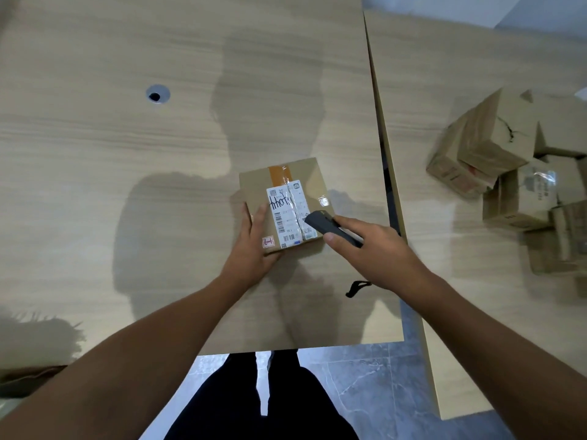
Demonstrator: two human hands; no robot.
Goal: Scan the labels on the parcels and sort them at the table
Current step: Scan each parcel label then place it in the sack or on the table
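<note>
A small cardboard parcel (287, 182) is over the near right part of the light wooden table (127, 154). If it rests on the table or is lifted a little cannot be told. On its top side there is a white shipping label (287, 214) with barcodes and black handwriting, and a strip of brown tape.

The left hand (254, 249) holds the parcel at its near left corner. The thumb lies flat on the top, just beside the label, and the other fingers are hidden under the near edge.

The right hand (378, 252) grips a dark handheld scanner (332, 229), fingers curled round its body. The head of the scanner is at the right edge of the label, very close to it or touching.

To the right, on a second table (444, 74), lies a pile of cardboard boxes (508, 173), well apart from both hands.
</note>
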